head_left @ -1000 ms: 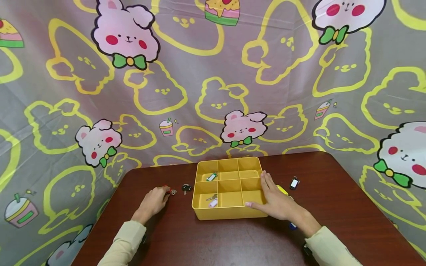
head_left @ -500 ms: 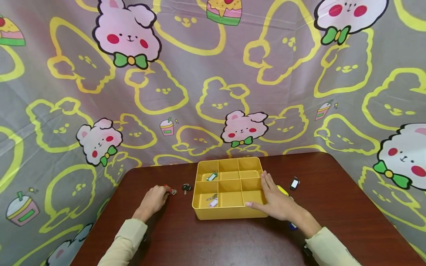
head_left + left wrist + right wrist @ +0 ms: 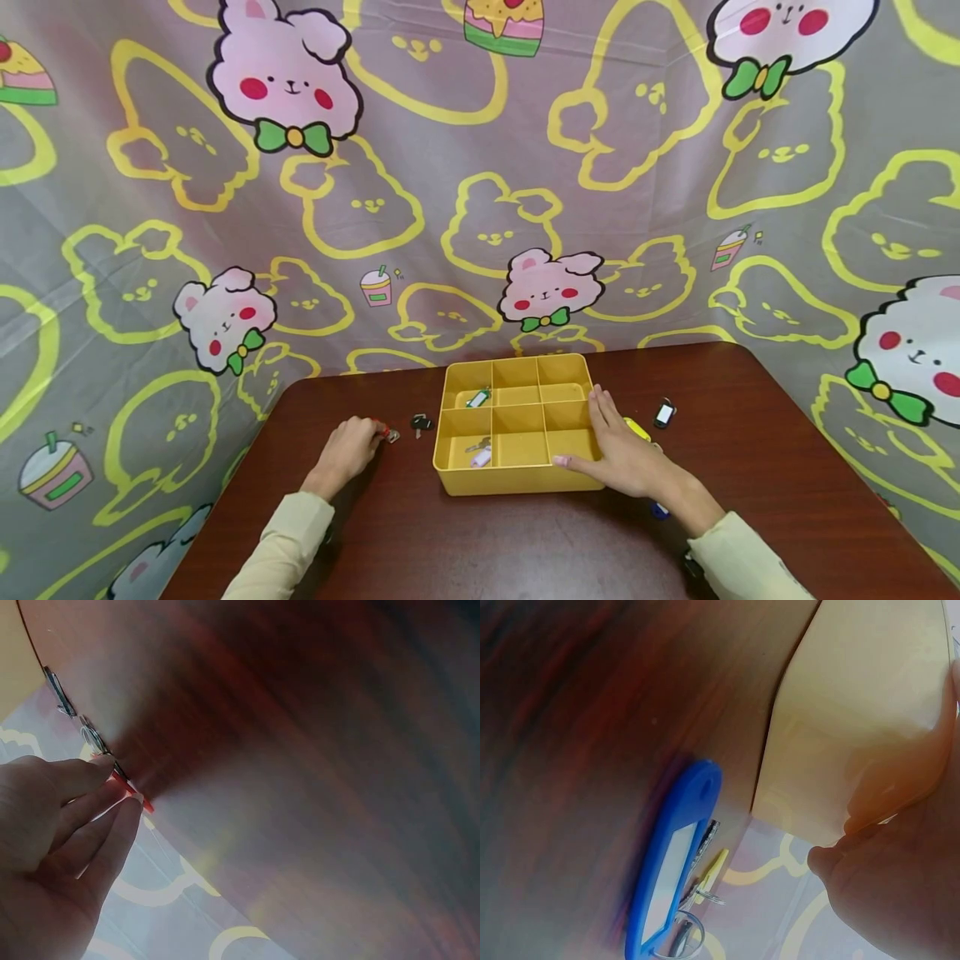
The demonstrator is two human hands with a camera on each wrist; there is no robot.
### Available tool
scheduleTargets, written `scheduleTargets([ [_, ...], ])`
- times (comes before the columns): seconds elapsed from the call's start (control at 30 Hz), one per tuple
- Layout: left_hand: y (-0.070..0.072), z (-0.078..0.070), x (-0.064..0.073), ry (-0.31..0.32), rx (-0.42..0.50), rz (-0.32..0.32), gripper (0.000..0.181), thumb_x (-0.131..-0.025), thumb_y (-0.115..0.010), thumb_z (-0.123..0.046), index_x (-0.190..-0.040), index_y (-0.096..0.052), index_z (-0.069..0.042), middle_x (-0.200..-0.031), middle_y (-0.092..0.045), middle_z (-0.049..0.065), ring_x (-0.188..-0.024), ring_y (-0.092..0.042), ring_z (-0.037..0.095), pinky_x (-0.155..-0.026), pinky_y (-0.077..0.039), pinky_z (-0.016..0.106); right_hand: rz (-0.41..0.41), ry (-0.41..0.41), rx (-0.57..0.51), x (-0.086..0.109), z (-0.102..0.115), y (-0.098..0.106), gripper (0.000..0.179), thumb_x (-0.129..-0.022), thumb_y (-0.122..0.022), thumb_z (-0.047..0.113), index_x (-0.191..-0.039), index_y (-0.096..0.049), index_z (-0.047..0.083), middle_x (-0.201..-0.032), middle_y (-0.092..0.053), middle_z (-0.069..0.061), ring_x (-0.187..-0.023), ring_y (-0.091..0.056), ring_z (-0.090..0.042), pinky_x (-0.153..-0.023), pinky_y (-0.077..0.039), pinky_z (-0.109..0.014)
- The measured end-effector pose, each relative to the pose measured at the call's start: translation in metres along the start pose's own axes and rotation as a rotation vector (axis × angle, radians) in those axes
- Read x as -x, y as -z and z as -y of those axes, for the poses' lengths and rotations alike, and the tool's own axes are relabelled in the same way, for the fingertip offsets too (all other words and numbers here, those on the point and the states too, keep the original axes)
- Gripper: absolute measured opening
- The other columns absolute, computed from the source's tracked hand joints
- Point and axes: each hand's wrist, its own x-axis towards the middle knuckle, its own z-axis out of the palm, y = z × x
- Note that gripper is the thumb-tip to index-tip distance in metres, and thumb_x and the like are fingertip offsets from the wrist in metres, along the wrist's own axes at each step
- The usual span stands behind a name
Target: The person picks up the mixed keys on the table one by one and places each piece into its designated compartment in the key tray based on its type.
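Observation:
My left hand [image 3: 347,454] is at the left of the table and pinches a red key tag [image 3: 148,805] between thumb and fingertips. The tag's metal ring and key [image 3: 393,435] stick out past the fingers, low at the tabletop. Just right of them lies a black-headed key [image 3: 422,423]. My right hand [image 3: 626,450] rests over the right rim of a yellow six-section box [image 3: 517,482], fingers straight along its side and thumb across the front corner. Inside the box, a green key tag [image 3: 477,399] lies back left and a pale purple key tag [image 3: 482,457] with keys front left.
Beyond my right hand lie a yellow key tag [image 3: 637,428] and a black key tag [image 3: 663,413]. A blue key tag [image 3: 673,859] with a ring is close under the right wrist. Patterned cloth [image 3: 465,208] hangs behind the brown table [image 3: 517,550].
The ring and key on the red tag have shifted slightly right and toward me at the left fingertips. My right hand and the box have stayed put.

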Motion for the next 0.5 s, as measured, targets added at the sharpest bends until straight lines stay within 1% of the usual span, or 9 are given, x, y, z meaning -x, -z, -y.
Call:
scheduleTargets([
  [0.17,0.0013,-0.0008,-0.0005,0.007,0.019,0.000,0.009,-0.092,-0.078,-0.007,-0.089,-0.083,-0.014,-0.087,-0.080,0.003,-0.072,-0.070,0.018,-0.063,-0.058,0.041,-0.001,0.000,-0.005,0.0005,0.0000,0.0001,0.130,-0.088,-0.058,0.084,-0.167,-0.002,-0.003,-0.177,0.005,-0.023,-0.165,-0.004,-0.044,-0.125,-0.033,-0.063],
  [0.23,0.0019,-0.0009,-0.0011,0.006,0.022,-0.001,0.010,-0.091,-0.079,-0.006,-0.087,-0.083,-0.014,-0.086,-0.080,0.002,-0.070,-0.068,0.016,-0.062,-0.057,0.040,-0.001,-0.001,-0.006,0.0007,0.0002,0.0002,0.130,-0.088,-0.058,0.084,-0.167,-0.002,-0.003,-0.177,0.005,-0.023,-0.165,-0.004,-0.044,-0.125,-0.034,-0.063],
  [0.4,0.0038,-0.0007,-0.0024,0.002,0.033,0.005,0.018,-0.090,-0.076,-0.002,-0.078,-0.079,-0.016,-0.077,-0.075,-0.002,-0.064,-0.056,0.012,-0.059,-0.050,0.035,0.002,-0.002,-0.004,0.0004,0.0004,0.0004,0.130,-0.088,-0.057,0.084,-0.167,-0.003,-0.003,-0.177,0.006,-0.023,-0.165,-0.005,-0.044,-0.123,-0.036,-0.063],
  [0.5,0.0051,-0.0006,-0.0030,-0.010,0.037,-0.003,0.022,-0.089,-0.074,0.001,-0.075,-0.076,-0.016,-0.074,-0.071,-0.003,-0.063,-0.053,0.012,-0.059,-0.049,0.034,-0.001,-0.003,0.000,0.0001,0.0000,0.0007,0.129,-0.088,-0.057,0.084,-0.167,-0.003,-0.004,-0.177,0.005,-0.023,-0.165,-0.006,-0.044,-0.123,-0.037,-0.062],
])
